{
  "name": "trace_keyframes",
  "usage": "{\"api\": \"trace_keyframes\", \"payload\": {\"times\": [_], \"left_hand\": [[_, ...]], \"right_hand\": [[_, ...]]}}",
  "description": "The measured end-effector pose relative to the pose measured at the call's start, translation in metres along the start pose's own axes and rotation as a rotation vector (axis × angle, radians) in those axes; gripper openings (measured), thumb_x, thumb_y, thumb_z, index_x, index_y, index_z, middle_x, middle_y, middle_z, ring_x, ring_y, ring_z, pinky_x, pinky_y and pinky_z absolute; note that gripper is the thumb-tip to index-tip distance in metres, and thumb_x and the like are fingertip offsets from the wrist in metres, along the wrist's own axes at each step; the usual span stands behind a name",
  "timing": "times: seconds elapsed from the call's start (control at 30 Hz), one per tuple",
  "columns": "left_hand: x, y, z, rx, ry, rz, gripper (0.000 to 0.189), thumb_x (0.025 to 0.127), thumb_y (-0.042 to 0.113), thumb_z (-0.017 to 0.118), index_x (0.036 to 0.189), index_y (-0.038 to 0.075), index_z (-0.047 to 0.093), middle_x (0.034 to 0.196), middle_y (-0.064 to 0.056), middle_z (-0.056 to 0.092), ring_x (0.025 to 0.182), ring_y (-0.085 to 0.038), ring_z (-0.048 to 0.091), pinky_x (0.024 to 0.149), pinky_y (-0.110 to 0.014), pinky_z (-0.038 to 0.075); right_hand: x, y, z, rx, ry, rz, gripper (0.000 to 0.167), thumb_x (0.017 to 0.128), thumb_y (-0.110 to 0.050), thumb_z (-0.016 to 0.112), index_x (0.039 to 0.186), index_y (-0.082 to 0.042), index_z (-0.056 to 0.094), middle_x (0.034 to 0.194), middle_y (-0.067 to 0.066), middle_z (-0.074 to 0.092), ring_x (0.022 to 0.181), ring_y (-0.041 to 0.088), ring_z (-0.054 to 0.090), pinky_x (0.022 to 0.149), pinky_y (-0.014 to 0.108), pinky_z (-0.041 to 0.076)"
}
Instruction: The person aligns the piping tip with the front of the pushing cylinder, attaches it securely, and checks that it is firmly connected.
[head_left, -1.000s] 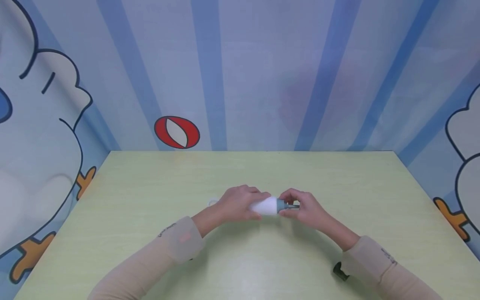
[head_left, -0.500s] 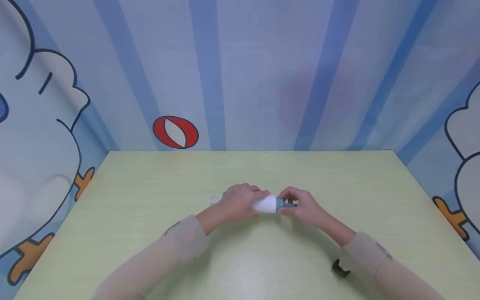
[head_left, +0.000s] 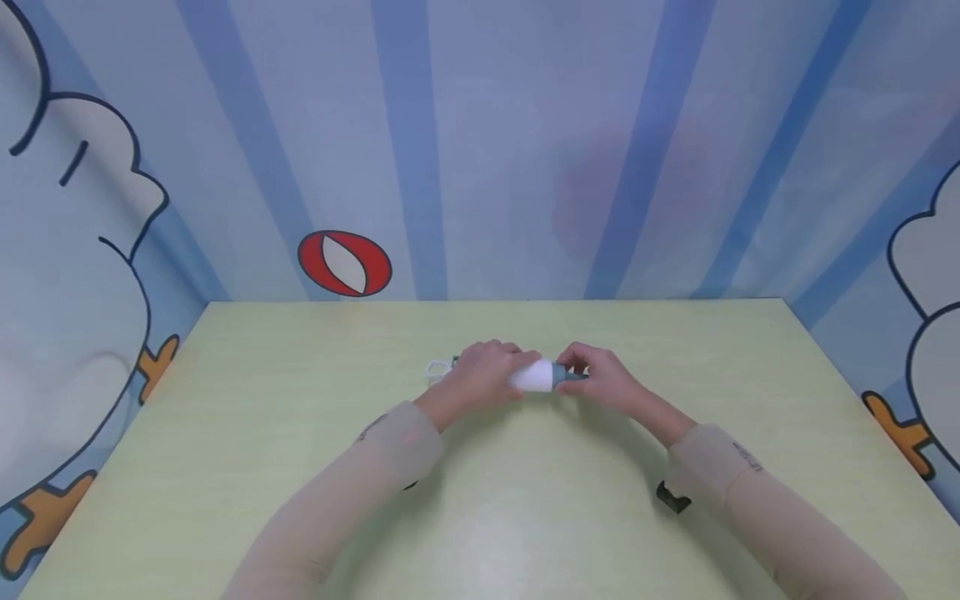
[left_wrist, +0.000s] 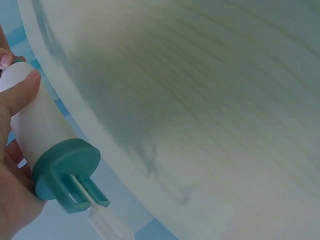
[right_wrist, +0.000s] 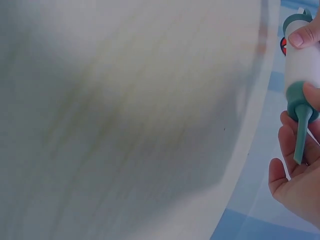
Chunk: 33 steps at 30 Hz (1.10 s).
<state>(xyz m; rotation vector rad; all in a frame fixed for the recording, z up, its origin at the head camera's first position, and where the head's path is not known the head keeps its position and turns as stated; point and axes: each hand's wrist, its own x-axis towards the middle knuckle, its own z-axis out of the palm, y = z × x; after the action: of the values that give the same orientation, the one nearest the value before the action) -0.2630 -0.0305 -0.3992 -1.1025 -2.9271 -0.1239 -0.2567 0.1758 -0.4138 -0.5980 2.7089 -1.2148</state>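
A white syringe (head_left: 534, 376) with teal end pieces lies level between the hands, above the table. My left hand (head_left: 487, 375) grips its barrel, the thumb along the side in the left wrist view. At that end sit a teal collar (left_wrist: 67, 157) with finger tabs and a white plunger handle (left_wrist: 107, 222), a loop in the head view. My right hand (head_left: 603, 381) pinches the teal nozzle cap (right_wrist: 296, 94) at the other end. From the cap a thin tapered spout (right_wrist: 302, 135) points toward the right palm, free of the fingers curled around it.
A pale yellow-green table (head_left: 495, 500) spreads under both arms. Behind it rises a blue striped backdrop (head_left: 517, 167) with a printed red and white ball (head_left: 345, 263). A dark wrist mount (head_left: 672, 497) hangs below the right sleeve.
Both hands and the syringe have moved farther away over the table, up in the head view. More of the white loop shows past the left hand. Both grips stay on the syringe.
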Motion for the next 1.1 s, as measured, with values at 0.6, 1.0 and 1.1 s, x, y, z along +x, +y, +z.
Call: {"api": "trace_keyframes", "payload": {"times": [0.6, 1.0, 1.1], "left_hand": [[0.025, -0.008, 0.019, 0.011, -0.075, -0.063, 0.051, 0.076, 0.035, 0.067, 0.123, 0.024, 0.048, 0.11, -0.002, 0.06, 0.09, -0.02, 0.058, 0.07, -0.033, 0.047], [0.027, -0.006, 0.018, 0.08, -0.104, -0.099, 0.06, 0.078, 0.038, 0.064, 0.131, 0.022, 0.041, 0.119, -0.002, 0.056, 0.098, -0.022, 0.056, 0.081, -0.037, 0.042], [0.026, -0.006, 0.017, 0.084, -0.108, -0.118, 0.063, 0.078, 0.039, 0.063, 0.133, 0.023, 0.038, 0.123, -0.001, 0.054, 0.103, -0.022, 0.054, 0.085, -0.038, 0.04]], "right_hand": [[0.024, 0.019, 0.003, -0.071, -0.067, 0.083, 0.028, 0.076, -0.012, 0.067, 0.101, -0.003, 0.058, 0.099, 0.014, 0.062, 0.089, 0.024, 0.058, 0.072, 0.031, 0.047], [0.023, 0.018, 0.003, -0.074, -0.082, 0.082, 0.035, 0.076, -0.011, 0.067, 0.107, -0.001, 0.055, 0.099, 0.015, 0.06, 0.085, 0.022, 0.055, 0.07, 0.03, 0.047], [0.022, 0.018, 0.002, -0.089, -0.079, 0.075, 0.038, 0.076, -0.012, 0.068, 0.11, -0.001, 0.054, 0.1, 0.015, 0.06, 0.087, 0.023, 0.056, 0.074, 0.033, 0.046]]}}
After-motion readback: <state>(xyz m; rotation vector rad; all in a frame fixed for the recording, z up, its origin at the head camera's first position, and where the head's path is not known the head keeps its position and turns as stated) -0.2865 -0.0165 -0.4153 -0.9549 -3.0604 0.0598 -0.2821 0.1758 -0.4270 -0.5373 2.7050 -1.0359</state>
